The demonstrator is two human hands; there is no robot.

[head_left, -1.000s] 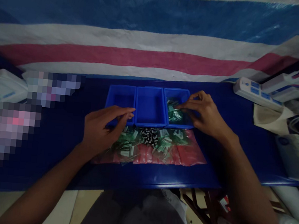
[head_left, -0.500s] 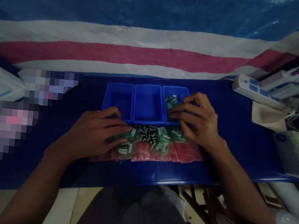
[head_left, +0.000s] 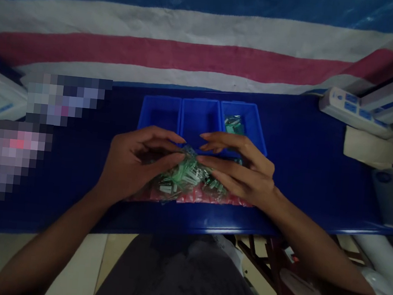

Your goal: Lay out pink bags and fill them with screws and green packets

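Over the front of the blue table, my left hand [head_left: 130, 162] pinches a small clear green-printed plastic bag [head_left: 190, 172] between thumb and fingers. Small pale stick-like pieces show inside it. My right hand [head_left: 250, 166] is at the bag's right edge, its lower fingertips gripping the plastic and its upper fingers lifted off. Beneath lies a row of red plastic packets [head_left: 195, 196], with another bag of pale pieces [head_left: 215, 186] on it. A similar bag [head_left: 233, 124] lies in the right blue bin [head_left: 254, 125]. Both hands partly hide the packets.
Beside that bin stand the middle blue bin [head_left: 199, 115] and the left blue bin [head_left: 160, 111]. A white power strip [head_left: 353, 111] with cables sits at the back right, near a beige sheet [head_left: 366, 145]. Blurred-out items are at the left. A striped sheet [head_left: 205, 58] hangs behind the table.
My right hand has left the right bin and come to the middle, meeting my left hand. The bag is now raised between them, hiding the dark small parts. The view has tilted down slightly.
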